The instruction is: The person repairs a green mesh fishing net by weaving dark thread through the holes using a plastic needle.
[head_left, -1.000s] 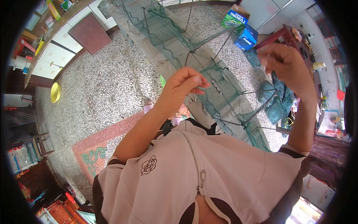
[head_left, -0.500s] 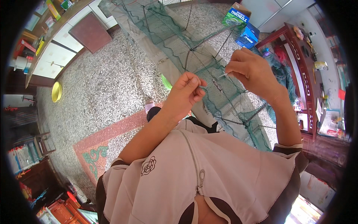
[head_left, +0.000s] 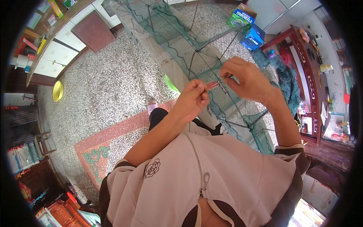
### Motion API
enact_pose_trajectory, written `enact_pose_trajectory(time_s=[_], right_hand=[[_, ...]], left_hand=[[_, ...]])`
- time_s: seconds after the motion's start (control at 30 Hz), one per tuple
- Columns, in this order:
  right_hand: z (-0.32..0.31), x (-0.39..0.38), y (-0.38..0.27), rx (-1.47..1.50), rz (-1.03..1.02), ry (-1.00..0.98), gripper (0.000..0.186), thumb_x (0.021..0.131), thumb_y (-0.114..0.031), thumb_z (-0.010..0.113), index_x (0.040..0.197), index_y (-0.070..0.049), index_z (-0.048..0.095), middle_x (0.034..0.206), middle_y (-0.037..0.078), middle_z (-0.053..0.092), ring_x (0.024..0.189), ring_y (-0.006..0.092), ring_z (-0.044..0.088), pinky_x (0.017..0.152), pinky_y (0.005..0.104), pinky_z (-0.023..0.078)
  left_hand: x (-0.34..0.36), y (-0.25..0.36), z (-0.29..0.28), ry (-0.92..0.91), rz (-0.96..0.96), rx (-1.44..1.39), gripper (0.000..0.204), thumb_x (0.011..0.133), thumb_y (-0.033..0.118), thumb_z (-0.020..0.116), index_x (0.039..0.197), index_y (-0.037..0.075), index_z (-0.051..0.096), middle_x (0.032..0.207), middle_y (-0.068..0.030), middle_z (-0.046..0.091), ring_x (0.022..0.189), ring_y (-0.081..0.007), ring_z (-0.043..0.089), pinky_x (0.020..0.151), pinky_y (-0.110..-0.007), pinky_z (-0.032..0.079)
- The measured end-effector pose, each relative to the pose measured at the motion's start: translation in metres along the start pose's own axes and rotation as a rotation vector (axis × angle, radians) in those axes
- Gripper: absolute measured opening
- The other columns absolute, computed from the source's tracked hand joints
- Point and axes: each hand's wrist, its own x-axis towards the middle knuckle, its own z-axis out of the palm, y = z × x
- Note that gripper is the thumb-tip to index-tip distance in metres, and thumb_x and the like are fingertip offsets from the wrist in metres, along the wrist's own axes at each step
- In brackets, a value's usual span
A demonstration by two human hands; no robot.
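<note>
My left hand (head_left: 191, 101) is closed in front of me, thumb over bent fingers. From its fingertips a slim reddish piece (head_left: 212, 85) reaches toward the other hand; its exact kind is unclear. My right hand (head_left: 247, 81) is up close on the right, fingers pinched together. A small dark bit shows at its fingertips, too small to name. Below both hands stretches a long green mesh net (head_left: 177, 43) with dark rods and cords, like a folding fish trap. Neither hand plainly grips the mesh.
Blue and green cartons (head_left: 252, 38) stand beyond the net. A dark red wooden table (head_left: 302, 56) is at the right, with tangled green netting (head_left: 285, 81) beside it. White cabinets (head_left: 51, 62) line the far left. A yellow basin (head_left: 58, 91) sits on the speckled floor.
My right hand has moved down and left, closer to my left hand. The pale slender thing at its fingertips no longer shows; a reddish piece now shows between the hands.
</note>
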Motion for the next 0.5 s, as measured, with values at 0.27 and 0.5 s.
enact_pose_trajectory(time_s=[0.27, 0.5], right_hand=[[0.025, -0.001, -0.011, 0.21, 0.1, 0.015, 0.014, 0.068, -0.007, 0.068, 0.082, -0.007, 0.062, 0.081, 0.008, 0.051, 0.077, 0.0279, 0.056, 0.065, 0.0366, 0.046], [0.035, 0.008, -0.041, -0.099, -0.125, 0.149, 0.02, 0.064, -0.003, 0.072, 0.08, -0.011, 0.064, 0.085, 0.005, 0.053, 0.083, 0.0238, 0.053, 0.069, 0.0336, 0.044]], left_hand=[[0.002, -0.004, 0.0, -0.064, -0.069, -0.201, 0.008, 0.094, 0.015, 0.053, 0.089, 0.009, 0.052, 0.088, 0.0003, 0.053, 0.067, -0.006, 0.045, 0.056, -0.019, 0.033], [-0.002, -0.004, 0.012, 0.056, 0.025, 0.035, 0.008, 0.095, 0.01, 0.048, 0.102, 0.009, 0.05, 0.09, -0.0011, 0.051, 0.075, -0.0074, 0.051, 0.063, -0.022, 0.042]])
